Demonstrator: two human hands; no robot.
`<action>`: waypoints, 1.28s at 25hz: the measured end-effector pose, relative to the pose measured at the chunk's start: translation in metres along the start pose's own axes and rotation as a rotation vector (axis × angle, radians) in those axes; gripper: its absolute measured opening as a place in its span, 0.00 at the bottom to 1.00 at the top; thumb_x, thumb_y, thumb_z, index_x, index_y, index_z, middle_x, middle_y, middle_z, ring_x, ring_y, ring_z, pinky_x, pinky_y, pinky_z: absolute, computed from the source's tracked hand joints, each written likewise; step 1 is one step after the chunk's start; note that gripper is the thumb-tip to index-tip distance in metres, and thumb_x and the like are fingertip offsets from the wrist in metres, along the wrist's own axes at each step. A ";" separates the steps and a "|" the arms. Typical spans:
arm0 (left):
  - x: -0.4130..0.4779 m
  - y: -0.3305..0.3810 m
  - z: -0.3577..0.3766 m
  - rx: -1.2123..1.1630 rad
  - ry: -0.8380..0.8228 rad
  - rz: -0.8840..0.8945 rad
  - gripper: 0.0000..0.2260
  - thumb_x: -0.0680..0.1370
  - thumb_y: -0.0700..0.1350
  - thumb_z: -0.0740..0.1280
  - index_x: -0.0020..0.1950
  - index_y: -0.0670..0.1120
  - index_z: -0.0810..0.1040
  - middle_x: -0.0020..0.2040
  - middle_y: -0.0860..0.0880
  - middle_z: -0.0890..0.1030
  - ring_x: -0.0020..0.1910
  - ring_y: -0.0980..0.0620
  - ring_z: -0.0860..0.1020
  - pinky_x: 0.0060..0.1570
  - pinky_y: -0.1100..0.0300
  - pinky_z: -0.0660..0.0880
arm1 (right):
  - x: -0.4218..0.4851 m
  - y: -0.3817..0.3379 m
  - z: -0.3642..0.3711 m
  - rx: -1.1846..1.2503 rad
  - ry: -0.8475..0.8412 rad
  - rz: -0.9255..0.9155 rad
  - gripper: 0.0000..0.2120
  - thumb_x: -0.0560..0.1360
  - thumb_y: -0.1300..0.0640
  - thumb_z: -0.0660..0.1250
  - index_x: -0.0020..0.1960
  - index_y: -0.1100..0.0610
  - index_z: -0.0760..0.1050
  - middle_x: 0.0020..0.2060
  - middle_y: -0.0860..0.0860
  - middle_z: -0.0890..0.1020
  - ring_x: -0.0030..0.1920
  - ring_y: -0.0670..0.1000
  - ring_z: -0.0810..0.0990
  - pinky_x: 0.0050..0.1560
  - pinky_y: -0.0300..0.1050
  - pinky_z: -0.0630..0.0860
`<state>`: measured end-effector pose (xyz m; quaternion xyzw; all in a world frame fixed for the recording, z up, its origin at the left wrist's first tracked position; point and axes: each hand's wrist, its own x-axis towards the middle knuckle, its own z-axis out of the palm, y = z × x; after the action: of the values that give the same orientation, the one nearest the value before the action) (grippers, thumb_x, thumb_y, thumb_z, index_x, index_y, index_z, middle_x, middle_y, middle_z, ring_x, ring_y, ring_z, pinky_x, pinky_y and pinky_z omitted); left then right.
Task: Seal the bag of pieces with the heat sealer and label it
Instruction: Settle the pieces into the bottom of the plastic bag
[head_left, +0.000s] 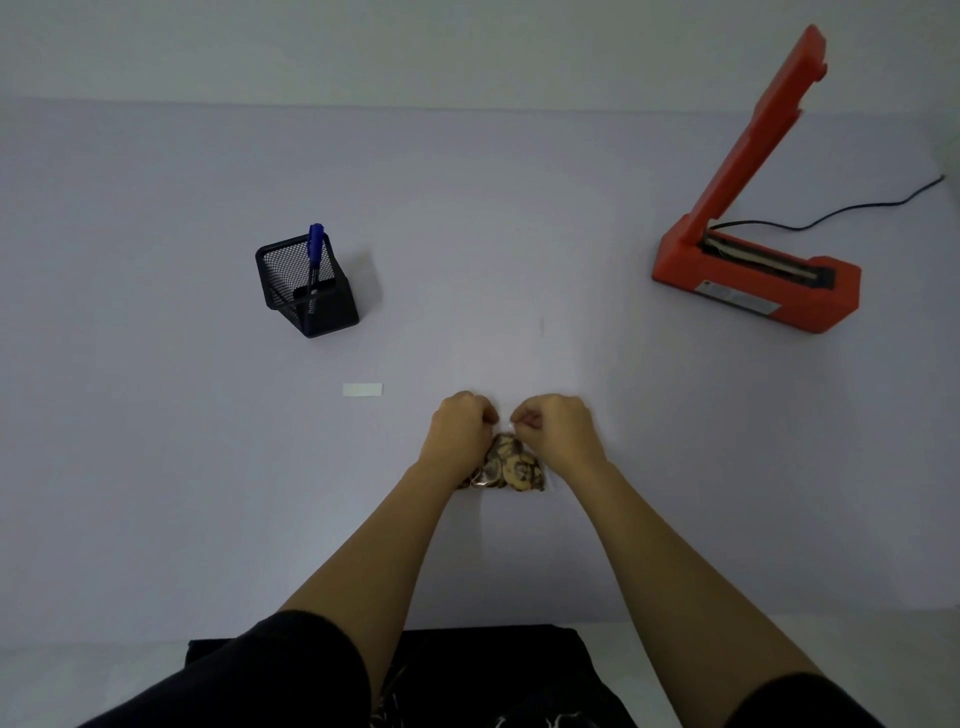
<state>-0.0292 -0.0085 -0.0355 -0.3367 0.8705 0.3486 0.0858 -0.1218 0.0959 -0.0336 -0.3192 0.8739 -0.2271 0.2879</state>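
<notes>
Head view of a pale worktop (156, 467). Near the front edge, the left hand (460, 428) and the right hand (558, 428) are curled closed, each pinching the top edge of a clear bag (511, 465) filled with brown, patterned pieces; the fingertips nearly meet above it. A small white label (362, 389) lies flat to the left of the hands. Farther left stands a black mesh pen holder (306, 286) containing a blue marker (315, 254). At far right sits an orange heat sealer (753, 275), its arm raised, with a black cable (852, 208) trailing behind it.
</notes>
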 end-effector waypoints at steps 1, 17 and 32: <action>-0.001 -0.002 0.000 -0.002 0.008 0.022 0.10 0.75 0.35 0.62 0.51 0.39 0.81 0.52 0.40 0.80 0.51 0.43 0.77 0.50 0.55 0.74 | 0.000 0.001 -0.001 0.005 -0.008 -0.007 0.06 0.71 0.62 0.70 0.46 0.57 0.84 0.41 0.54 0.85 0.43 0.52 0.83 0.48 0.43 0.78; 0.003 -0.014 -0.011 0.051 0.008 0.105 0.08 0.75 0.38 0.64 0.51 0.38 0.80 0.49 0.40 0.80 0.50 0.43 0.77 0.50 0.54 0.73 | -0.004 -0.003 -0.015 -0.116 -0.033 -0.039 0.08 0.70 0.56 0.68 0.44 0.59 0.83 0.40 0.53 0.84 0.42 0.52 0.81 0.44 0.41 0.75; 0.007 -0.010 -0.005 0.039 -0.019 0.071 0.09 0.76 0.36 0.63 0.52 0.39 0.81 0.50 0.41 0.81 0.51 0.43 0.77 0.52 0.54 0.74 | 0.002 -0.007 -0.012 -0.020 -0.093 -0.062 0.07 0.73 0.61 0.68 0.48 0.60 0.83 0.44 0.55 0.85 0.45 0.52 0.82 0.52 0.45 0.78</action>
<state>-0.0278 -0.0213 -0.0402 -0.3005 0.8877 0.3375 0.0883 -0.1280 0.0921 -0.0220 -0.3595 0.8514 -0.2120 0.3178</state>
